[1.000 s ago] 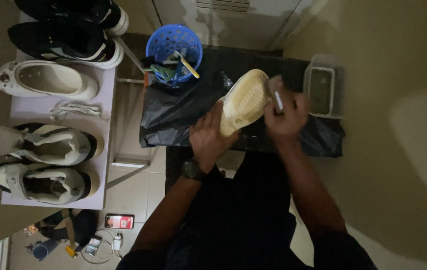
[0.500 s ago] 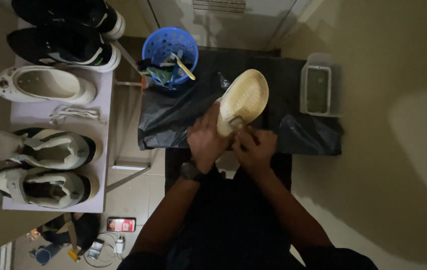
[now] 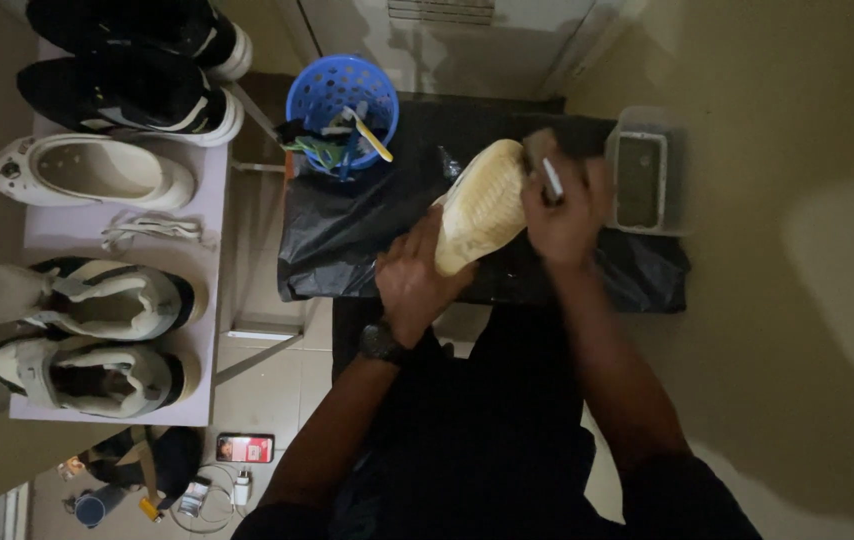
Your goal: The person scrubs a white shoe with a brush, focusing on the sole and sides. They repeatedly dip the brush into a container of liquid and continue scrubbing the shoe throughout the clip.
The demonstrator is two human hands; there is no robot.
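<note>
Gripping the pale cream rubber-soled shoe [image 3: 482,205] sole-up over the black plastic sheet [image 3: 347,235], the left hand [image 3: 412,275] steadies its near end while the right hand [image 3: 562,205], closed around a small brush [image 3: 545,170], should scrub the far end firmly.

A phone [image 3: 243,447] lies flat on the tiled floor at lower left, below the shoe shelf, a small oblong with its screen lit in red and white, just beside a white charger [image 3: 241,489] and tangled cable; no packages, labels or signs can be made out.
</note>
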